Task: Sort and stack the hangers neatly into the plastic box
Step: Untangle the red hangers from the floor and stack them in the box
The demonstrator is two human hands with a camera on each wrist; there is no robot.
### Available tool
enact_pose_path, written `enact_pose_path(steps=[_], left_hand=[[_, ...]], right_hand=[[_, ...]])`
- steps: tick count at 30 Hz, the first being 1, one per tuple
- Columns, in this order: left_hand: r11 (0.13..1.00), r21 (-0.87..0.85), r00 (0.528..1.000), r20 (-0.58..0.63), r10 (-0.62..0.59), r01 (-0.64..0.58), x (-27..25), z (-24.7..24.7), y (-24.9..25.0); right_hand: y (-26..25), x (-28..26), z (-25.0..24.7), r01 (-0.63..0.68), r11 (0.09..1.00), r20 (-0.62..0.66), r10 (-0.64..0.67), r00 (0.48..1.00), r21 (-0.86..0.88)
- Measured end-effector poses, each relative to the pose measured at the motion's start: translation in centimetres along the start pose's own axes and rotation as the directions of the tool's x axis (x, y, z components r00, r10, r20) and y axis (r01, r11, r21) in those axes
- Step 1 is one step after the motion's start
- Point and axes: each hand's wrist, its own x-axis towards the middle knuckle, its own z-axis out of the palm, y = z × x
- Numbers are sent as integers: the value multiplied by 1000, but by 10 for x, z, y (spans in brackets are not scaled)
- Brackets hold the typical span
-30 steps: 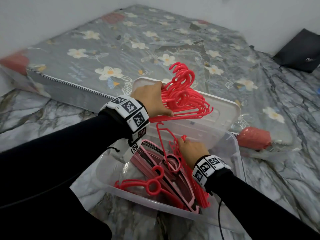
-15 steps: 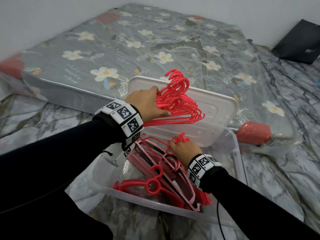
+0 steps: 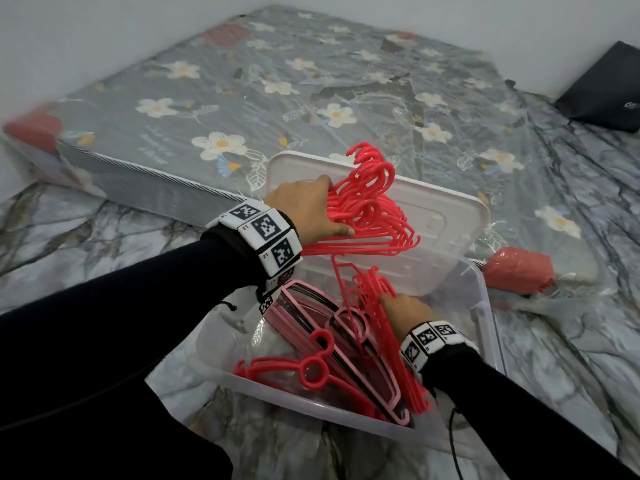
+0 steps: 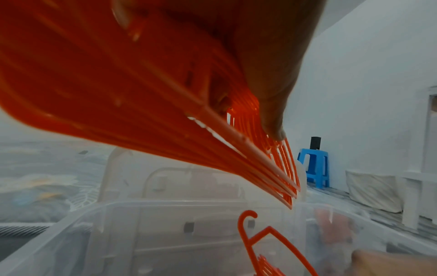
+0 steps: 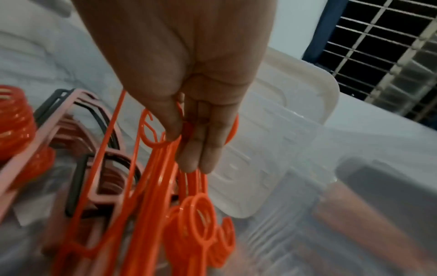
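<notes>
My left hand (image 3: 311,213) grips a fanned bundle of thin red hangers (image 3: 370,216) above the far end of the clear plastic box (image 3: 485,327); in the left wrist view the bundle (image 4: 141,112) fills the frame under my thumb. My right hand (image 3: 401,310) is down inside the box and pinches several more thin red hangers (image 5: 156,186) near their hooks. Thick pink hangers (image 3: 311,320) lie stacked along the box's left side. A red hanger with a ring (image 3: 311,368) lies across the near end.
The box lid (image 3: 446,216) leans against a plastic-wrapped floral mattress (image 3: 277,88) behind the box. A red mattress corner (image 3: 516,271) sits right of the lid. A dark bag (image 3: 609,91) lies at the far right. Marble floor surrounds the box.
The left hand's bundle has come a little lower and nearer the box. The right hand stays in the box on the thin hangers, shifting slightly.
</notes>
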Motion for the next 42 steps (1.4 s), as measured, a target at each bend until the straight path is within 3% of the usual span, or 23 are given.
enact_pose_path(steps=[11, 23, 29, 37, 42], left_hand=[[998, -55, 999, -38, -27, 25, 0, -6, -2], [997, -65, 999, -17, -36, 35, 0, -7, 2], [996, -78, 999, 12, -32, 33, -3, -9, 5], [999, -24, 1000, 8, 25, -24, -2, 3, 7], [999, -27, 999, -12, 30, -31, 1, 4, 3]], right_hand=[[-21, 2, -2, 173, 970, 15, -173, 985, -172], [1, 1, -30, 63, 983, 63, -75, 995, 173], [14, -6, -59, 24, 963, -15, -21, 1000, 267], [5, -11, -79, 179, 973, -73, -170, 983, 144], [10, -19, -83, 186, 982, -250, -171, 953, 35]])
